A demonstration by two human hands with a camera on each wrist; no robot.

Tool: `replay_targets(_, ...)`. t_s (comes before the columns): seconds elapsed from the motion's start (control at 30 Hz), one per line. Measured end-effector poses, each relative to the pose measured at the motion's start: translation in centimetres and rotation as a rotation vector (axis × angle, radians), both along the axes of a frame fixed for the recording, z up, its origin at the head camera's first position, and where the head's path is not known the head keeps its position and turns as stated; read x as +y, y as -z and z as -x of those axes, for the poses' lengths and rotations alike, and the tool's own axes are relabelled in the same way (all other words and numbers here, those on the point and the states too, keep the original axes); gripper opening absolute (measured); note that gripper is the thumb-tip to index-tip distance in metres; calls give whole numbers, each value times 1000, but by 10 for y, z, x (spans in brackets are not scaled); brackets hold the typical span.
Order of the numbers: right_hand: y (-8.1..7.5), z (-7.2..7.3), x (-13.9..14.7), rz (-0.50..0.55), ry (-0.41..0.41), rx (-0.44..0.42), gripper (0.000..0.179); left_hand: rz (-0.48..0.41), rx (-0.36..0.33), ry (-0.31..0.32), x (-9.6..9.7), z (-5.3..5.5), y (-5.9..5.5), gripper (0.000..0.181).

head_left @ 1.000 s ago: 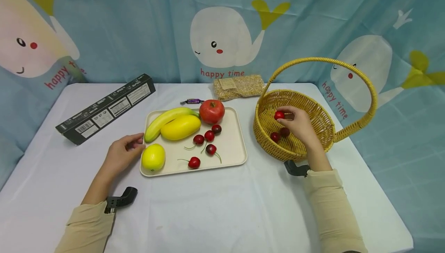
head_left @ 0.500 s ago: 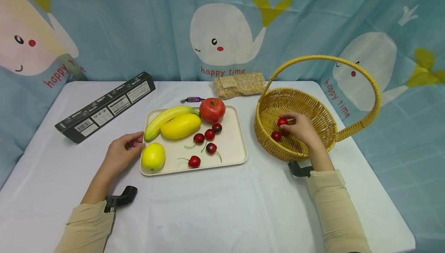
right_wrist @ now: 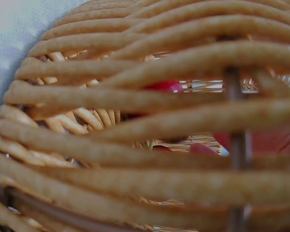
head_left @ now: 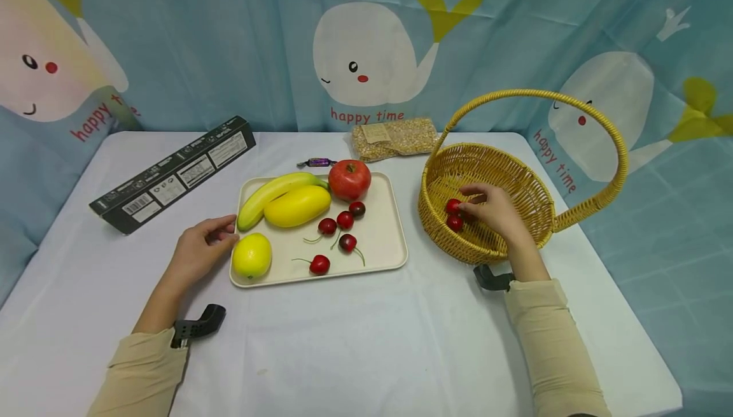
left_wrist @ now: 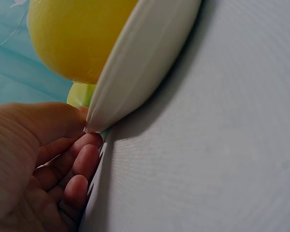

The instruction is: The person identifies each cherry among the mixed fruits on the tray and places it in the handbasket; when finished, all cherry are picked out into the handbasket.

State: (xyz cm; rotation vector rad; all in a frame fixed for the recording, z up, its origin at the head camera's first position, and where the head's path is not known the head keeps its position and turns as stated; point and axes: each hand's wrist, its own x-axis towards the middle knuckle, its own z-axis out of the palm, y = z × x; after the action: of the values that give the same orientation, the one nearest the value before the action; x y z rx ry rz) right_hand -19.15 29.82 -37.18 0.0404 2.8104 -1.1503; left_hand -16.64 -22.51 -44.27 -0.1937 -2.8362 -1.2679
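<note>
Currently, tray [head_left: 380,239] rim is pinched by L hand [head_left: 199,250]; R hand [head_left: 497,211] is held part-open, nothing visibly gripped, nr. cherries [head_left: 453,206] in basket [head_left: 458,249]. If R hand is dragged, cherries may be displaced.

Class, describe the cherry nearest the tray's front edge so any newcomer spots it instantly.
On the white table, left of the wicker basket, lies a cream tray. On it, the front cherry, stem pointing left, sits alone, apart from the other four cherries.
</note>
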Motion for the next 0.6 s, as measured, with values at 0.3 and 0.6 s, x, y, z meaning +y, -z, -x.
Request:
replay_targets(0.3, -1, -1, -9, 36, 35, 141, 36, 4, -4, 2, -1, 0, -1, 46)
replay_targets(0.6, -22, -9, -65, 140, -59, 363, 30, -1, 0, 5, 0, 0, 0, 46)
